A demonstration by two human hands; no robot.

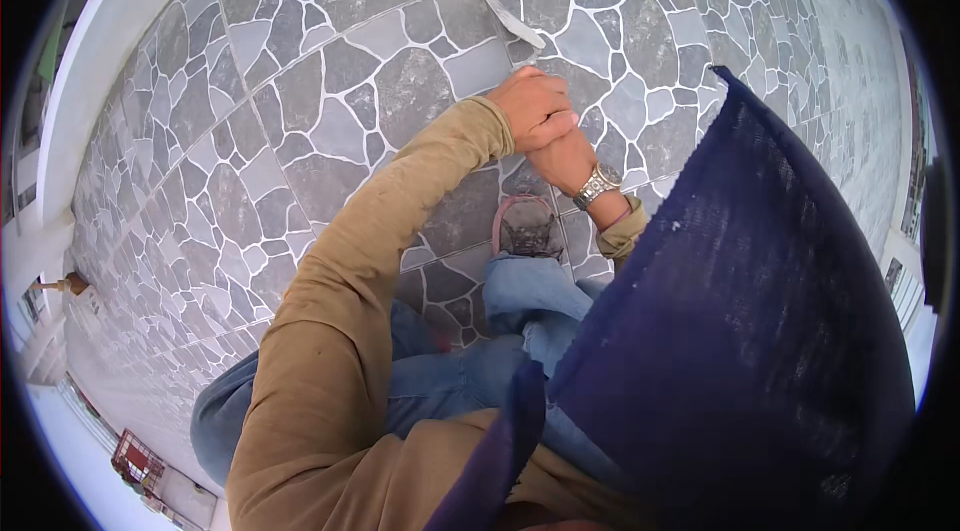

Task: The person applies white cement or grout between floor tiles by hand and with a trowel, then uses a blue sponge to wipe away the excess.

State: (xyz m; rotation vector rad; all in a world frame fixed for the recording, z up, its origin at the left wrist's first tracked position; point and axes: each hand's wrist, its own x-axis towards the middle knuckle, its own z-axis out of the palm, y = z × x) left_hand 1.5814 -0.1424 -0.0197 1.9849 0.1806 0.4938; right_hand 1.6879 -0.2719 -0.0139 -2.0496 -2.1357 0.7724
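- Person crouched low over a stone-pattern tiled floor [330, 101], both hands brought together out in front, just above the knee in blue jeans [520, 301].
- Left hand [538, 109] is curled into a closed fist, fingers [556, 121] folded tight and pressed together, sitting on top of the right hand.
- Right hand [562, 159] is mostly buried under the left one; only the back of it and the wrist with a metal wristwatch [598, 185] show. Its fingers are hidden, so I cannot tell whether they are spread or gripping.
- Just beyond the knuckles, a flat pale trowel-like blade [512, 23] lies along a grout line on the floor, its near end running toward the fist. Whether the fist actually grips its handle is hidden, though the pose suggests it.
- My read: this is the pressing or scraping stage along the joint between tiles, both hands stacked for force on one tool.
- The next stroke looks to call for steady downward pressure and keeping the blade in line with the joint, not skidding onto the tile faces.
- A worn shoe [528, 229] is planted right below the hands, close to the work.
- A dark blue cloth [760, 331] hangs over the right side of the view and blocks the floor there.
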